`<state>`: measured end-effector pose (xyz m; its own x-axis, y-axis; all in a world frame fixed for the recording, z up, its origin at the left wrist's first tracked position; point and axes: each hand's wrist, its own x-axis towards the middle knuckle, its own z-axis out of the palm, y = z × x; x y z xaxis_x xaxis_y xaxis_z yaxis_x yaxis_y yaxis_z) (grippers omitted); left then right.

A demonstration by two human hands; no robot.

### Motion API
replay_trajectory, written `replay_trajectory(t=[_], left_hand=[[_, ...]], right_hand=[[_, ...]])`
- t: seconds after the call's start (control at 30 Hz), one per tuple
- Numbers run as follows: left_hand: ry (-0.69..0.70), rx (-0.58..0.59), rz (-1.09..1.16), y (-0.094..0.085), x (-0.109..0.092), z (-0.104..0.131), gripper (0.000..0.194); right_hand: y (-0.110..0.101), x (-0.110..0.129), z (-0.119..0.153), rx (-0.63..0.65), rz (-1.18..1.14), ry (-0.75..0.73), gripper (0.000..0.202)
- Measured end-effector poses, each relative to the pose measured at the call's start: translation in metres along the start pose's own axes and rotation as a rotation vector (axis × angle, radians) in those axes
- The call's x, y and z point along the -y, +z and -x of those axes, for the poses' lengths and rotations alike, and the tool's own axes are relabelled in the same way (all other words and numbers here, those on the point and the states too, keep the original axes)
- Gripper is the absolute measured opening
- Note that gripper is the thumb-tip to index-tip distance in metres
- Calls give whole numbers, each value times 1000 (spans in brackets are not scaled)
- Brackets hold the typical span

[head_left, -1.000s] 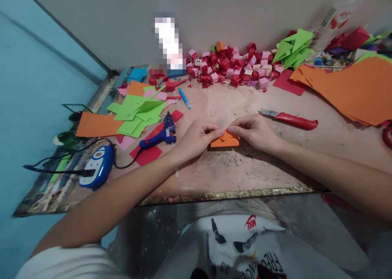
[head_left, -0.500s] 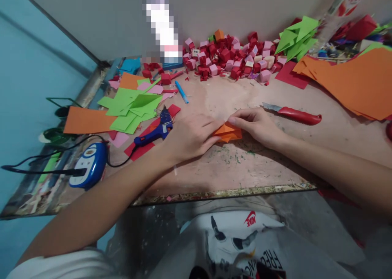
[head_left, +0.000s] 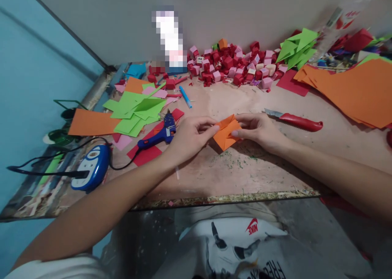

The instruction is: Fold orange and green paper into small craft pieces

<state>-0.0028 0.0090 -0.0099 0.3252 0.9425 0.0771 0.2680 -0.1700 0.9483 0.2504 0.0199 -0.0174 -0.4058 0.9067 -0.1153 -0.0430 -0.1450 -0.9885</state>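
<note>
A small folded square of orange paper [head_left: 226, 139] is held between my two hands, just above the wooden table [head_left: 196, 181]. My left hand [head_left: 194, 135] pinches its left side, thumb on top. At the right side my right hand [head_left: 260, 130] grips it, with the thumb pressing on the folded face. Creases and flaps show on the upper side of the paper; its underside is hidden. A red-handled knife [head_left: 301, 122] lies to the right of my right hand. Left of my left hand is a blue glue gun [head_left: 159, 135].
Small red and pink paper cubes [head_left: 228, 62] are heaped along the back wall. Green paper pieces [head_left: 134, 109] lie at left, orange sheets [head_left: 352, 91] at right. A blue power socket block [head_left: 92, 168] with a cord and a blue pen [head_left: 185, 97] are on the table.
The orange paper has been turned from nearly edge-on to show its flat folded face. Both thumbs have shifted onto the top of it, and the view has tilted slightly.
</note>
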Motion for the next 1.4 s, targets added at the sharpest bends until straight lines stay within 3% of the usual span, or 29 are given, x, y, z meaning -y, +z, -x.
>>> replay_trajectory(t=[0.13, 0.23, 0.37, 0.53, 0.77, 0.9, 1.0, 1.17, 1.4], left_hand=[[-187, 7, 279, -1, 2, -4, 26], [-217, 55, 300, -2, 4, -7, 25], [-110, 130, 148, -2, 4, -6, 24], [-30, 94, 93, 1, 7, -2, 29], [-81, 30, 199, 2, 13, -5, 27], [-4, -54, 70, 5, 8, -3, 29], [60, -99, -25, 9, 5, 2, 28], [149, -99, -223, 15, 5, 10, 29], [192, -108, -200, 16, 9, 9, 25]], right_hand=[[0, -1, 0, -15, 19, -24, 25], [-2, -2, 0, -37, 53, -31, 18], [-1, 0, 1, -15, 134, -84, 10], [1, 2, 1, 15, 192, -119, 10], [-2, 1, 1, -43, 145, -93, 35], [0, 4, 3, 25, 135, -84, 43], [3, 5, 4, 81, 159, -93, 41], [4, 1, 3, 63, 292, -75, 42], [-3, -3, -2, 71, 266, -99, 26]])
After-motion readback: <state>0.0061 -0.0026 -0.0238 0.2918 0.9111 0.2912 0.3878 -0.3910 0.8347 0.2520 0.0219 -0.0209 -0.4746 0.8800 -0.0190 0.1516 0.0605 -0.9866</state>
